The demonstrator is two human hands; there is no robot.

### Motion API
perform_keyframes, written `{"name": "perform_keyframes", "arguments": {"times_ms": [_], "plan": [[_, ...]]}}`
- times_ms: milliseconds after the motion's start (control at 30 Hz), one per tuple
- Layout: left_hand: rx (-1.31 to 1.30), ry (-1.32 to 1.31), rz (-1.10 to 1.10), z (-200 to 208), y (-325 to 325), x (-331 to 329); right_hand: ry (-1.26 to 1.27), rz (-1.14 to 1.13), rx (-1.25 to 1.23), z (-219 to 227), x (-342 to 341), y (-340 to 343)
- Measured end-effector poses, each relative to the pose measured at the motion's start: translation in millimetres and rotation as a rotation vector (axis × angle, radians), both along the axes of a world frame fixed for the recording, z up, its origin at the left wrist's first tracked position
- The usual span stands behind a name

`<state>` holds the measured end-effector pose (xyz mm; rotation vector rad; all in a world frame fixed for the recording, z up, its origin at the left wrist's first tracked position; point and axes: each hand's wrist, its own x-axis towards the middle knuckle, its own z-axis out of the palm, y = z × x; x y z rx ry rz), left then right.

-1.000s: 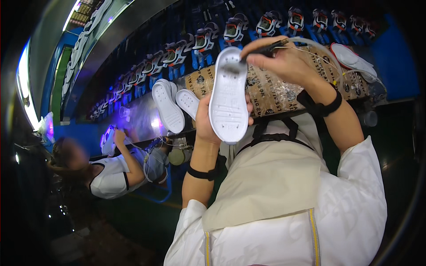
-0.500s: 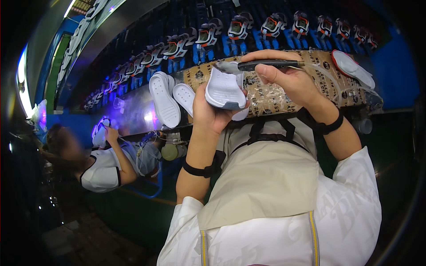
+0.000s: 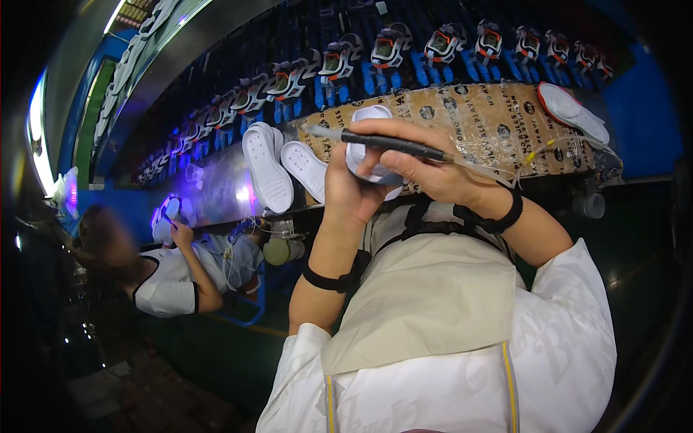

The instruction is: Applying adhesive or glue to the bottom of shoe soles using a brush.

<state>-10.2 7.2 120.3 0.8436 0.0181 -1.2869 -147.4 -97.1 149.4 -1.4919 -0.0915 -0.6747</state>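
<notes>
A white shoe sole (image 3: 372, 113) with a grey tip is in my left hand (image 3: 349, 193), whose fingers wrap round its near end. My right hand (image 3: 433, 162) grips a black-handled brush (image 3: 393, 143) with a thin clear tube running from its rear end. The brush lies across above the sole, its pale tip pointing left past the sole's edge. Fingers of my right hand reach down at the sole's inside, and part of the sole is hidden behind both the hand and the brush. Left of my left hand lie white soles (image 3: 268, 173) and another sole (image 3: 304, 170).
Brown printed paper under clear wrap (image 3: 476, 130) covers the bench. A white, red-edged shoe part (image 3: 574, 115) lies at its right end. Shoes (image 3: 390, 47) on blue holders line the far side. At left, another person (image 3: 170, 278) handles a sole.
My right hand has moved left and down over the sole, carrying the brush tip to the left. The sole has turned in my left hand and is now more covered.
</notes>
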Motion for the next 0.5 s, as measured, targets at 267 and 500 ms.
{"name": "perform_keyframes", "arguments": {"times_ms": [267,500], "plan": [[-0.215,-0.034,-0.115,5,0,0,-0.142,0.049,0.423,1,-8,-8],[-0.197,-0.119,-0.123,1,6,1,0.018,-0.357,-0.081,-20,-24,-33]]}}
